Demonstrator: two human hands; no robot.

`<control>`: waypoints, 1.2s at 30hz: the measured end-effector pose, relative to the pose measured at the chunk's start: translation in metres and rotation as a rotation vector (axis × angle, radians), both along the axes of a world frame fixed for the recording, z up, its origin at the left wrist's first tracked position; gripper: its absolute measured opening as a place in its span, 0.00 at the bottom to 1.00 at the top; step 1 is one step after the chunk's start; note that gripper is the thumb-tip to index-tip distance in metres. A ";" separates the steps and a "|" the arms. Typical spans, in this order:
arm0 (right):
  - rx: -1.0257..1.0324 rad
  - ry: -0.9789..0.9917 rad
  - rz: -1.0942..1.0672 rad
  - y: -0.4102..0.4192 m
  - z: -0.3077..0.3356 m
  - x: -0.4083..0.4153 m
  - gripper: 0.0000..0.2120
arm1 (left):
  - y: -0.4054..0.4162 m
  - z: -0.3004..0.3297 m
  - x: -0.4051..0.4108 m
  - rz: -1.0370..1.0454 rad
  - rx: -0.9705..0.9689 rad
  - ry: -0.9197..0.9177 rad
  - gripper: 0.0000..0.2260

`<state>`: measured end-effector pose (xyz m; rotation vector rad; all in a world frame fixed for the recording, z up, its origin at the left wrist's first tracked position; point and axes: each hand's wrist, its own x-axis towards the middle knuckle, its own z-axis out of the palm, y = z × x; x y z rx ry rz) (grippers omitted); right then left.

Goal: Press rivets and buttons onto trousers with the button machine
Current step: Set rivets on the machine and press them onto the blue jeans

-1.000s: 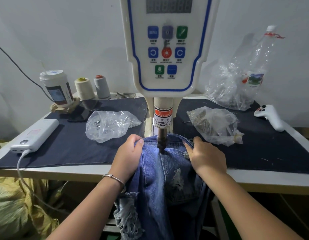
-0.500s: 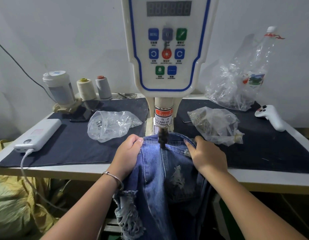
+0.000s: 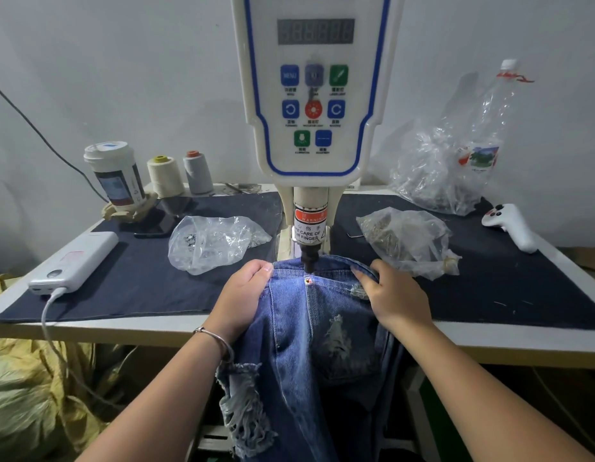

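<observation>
Both hands grip the trousers (image 3: 309, 331), the left hand (image 3: 243, 295) and right hand (image 3: 394, 296) one each side of the punch (image 3: 308, 260). Keep fingers away and cloth flat.

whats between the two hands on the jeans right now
In the head view, between the left hand and right hand lie the denim waistband, the machine's punch tip and a small rivet just below it.
</observation>
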<state>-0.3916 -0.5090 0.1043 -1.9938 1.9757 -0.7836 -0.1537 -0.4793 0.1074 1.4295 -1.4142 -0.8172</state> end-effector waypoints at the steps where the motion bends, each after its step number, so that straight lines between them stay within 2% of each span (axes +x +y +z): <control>1: -0.003 -0.010 0.005 0.001 0.001 0.000 0.17 | 0.000 0.000 0.000 -0.002 0.001 0.007 0.11; 6: -0.011 -0.106 0.024 0.003 0.005 0.002 0.18 | 0.001 -0.001 0.001 -0.012 0.018 0.035 0.15; 10: 0.007 -0.379 0.053 0.001 0.020 0.015 0.18 | 0.003 0.000 0.003 0.016 0.079 0.094 0.20; 13: 0.162 -0.639 0.062 0.008 0.032 0.025 0.16 | 0.008 0.004 0.005 0.050 0.119 0.148 0.22; 17: 0.439 -0.884 0.107 0.030 0.048 0.019 0.12 | 0.011 0.017 0.009 0.048 0.206 0.098 0.23; 20: 0.652 -0.957 0.174 0.053 0.056 0.012 0.11 | 0.019 0.026 0.017 0.039 0.273 0.029 0.21; 23: 0.846 -1.074 0.245 0.072 0.054 0.012 0.21 | 0.033 0.034 0.026 -0.029 0.420 0.027 0.25; 27: 0.999 -1.171 0.150 0.069 0.051 0.023 0.22 | 0.034 0.039 0.022 0.027 0.436 -0.077 0.23; 30: 1.047 -1.145 0.134 0.078 0.042 0.030 0.17 | 0.038 0.040 0.020 0.037 0.456 -0.082 0.21; 34: 1.063 -1.235 0.198 0.087 0.032 0.025 0.23 | 0.055 0.035 0.020 -0.056 0.447 -0.042 0.22; 36: 1.023 -1.207 0.168 0.082 0.035 0.028 0.20 | 0.049 0.033 0.020 -0.034 0.431 -0.090 0.21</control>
